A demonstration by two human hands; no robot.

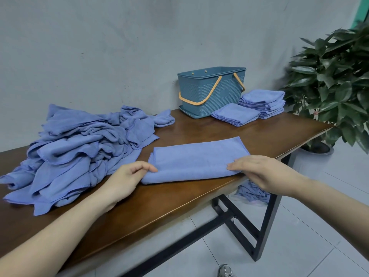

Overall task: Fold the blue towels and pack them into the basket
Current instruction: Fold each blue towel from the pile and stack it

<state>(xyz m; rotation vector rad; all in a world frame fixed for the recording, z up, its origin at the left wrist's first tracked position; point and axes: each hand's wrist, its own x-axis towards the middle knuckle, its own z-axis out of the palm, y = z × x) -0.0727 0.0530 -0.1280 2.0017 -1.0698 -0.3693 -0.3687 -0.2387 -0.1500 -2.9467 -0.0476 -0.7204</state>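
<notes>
A blue towel [196, 159], folded in half, lies flat near the table's front edge. My left hand [127, 176] pinches its near left corner between thumb and fingers. My right hand [259, 172] holds the near right corner, fingers laid over the fold. A heap of unfolded blue towels [79, 148] covers the left of the table. The teal basket [211, 92] with orange handles stands at the back. Beside it are a short stack of folded towels [235, 114] and a taller folded stack [263, 102].
The brown wooden table [163, 198] has black metal legs, and its right end is close to a potted plant [339, 84]. More blue cloth [253, 192] lies on the tiled floor under the table. The grey wall runs behind.
</notes>
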